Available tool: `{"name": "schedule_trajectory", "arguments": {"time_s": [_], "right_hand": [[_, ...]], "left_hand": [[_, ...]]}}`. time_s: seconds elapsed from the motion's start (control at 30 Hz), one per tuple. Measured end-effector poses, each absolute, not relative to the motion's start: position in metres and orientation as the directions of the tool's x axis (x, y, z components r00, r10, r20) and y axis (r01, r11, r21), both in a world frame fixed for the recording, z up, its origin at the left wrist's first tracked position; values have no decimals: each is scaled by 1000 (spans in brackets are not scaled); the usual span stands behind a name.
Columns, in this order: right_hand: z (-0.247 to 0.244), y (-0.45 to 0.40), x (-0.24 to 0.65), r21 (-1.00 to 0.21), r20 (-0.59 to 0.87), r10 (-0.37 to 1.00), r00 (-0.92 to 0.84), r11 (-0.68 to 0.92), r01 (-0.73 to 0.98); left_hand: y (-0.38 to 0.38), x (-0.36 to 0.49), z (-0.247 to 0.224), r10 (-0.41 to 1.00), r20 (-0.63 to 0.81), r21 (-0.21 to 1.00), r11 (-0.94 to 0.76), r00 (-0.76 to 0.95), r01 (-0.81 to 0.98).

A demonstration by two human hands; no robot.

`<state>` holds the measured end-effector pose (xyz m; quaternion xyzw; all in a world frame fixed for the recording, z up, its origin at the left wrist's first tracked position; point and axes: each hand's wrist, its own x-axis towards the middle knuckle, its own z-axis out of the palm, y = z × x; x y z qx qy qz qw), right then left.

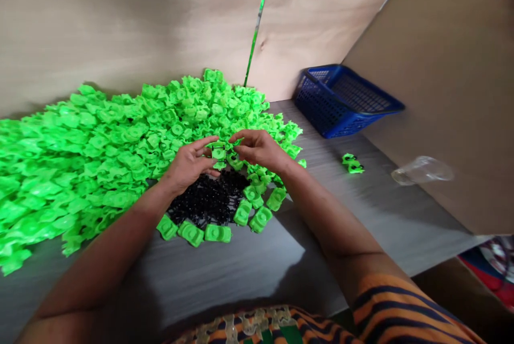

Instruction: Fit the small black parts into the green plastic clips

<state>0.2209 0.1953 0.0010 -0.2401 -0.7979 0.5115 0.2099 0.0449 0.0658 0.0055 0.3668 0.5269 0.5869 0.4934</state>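
My left hand (191,165) grips a bright green plastic toy car body (219,154) between thumb and fingers. Its underside faces me, with a black wheel axle lying across one end. Close on its right, my right hand (257,147) has its fingers curled in a pinch; whatever they hold is too small to make out. Below both hands lies a heap of black wheel axles (204,199). Several green car bodies (217,234) rest around the front and right of that heap. A large pile of the same green bodies (120,140) spreads behind and to the left.
At the back right, a blue plastic basket (333,114) leans tilted by the wooden partition. One green car with black wheels (353,163) lies apart on the grey table (385,210). A clear plastic cup (423,170) is on its side. A thin green-stained stick (255,39) stands behind the pile.
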Motion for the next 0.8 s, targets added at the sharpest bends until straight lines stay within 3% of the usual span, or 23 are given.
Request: {"name": "schedule_trajectory", "arguments": {"time_s": [0.3, 0.5, 0.67, 0.8], "right_hand": [[8, 196, 226, -968, 37, 521, -853, 229, 98], [6, 195, 224, -975, -4, 553, -833, 183, 126], [2, 193, 221, -927, 89, 574, -814, 347, 144], [0, 187, 219, -793, 235, 561, -794, 583, 178]], "left_hand": [[63, 50, 13, 973, -140, 984, 115, -183, -139], [64, 46, 3, 976, -58, 998, 64, -210, 24], [62, 44, -6, 954, 82, 958, 4, -288, 286], [59, 45, -2, 967, 151, 876, -34, -206, 480]]}}
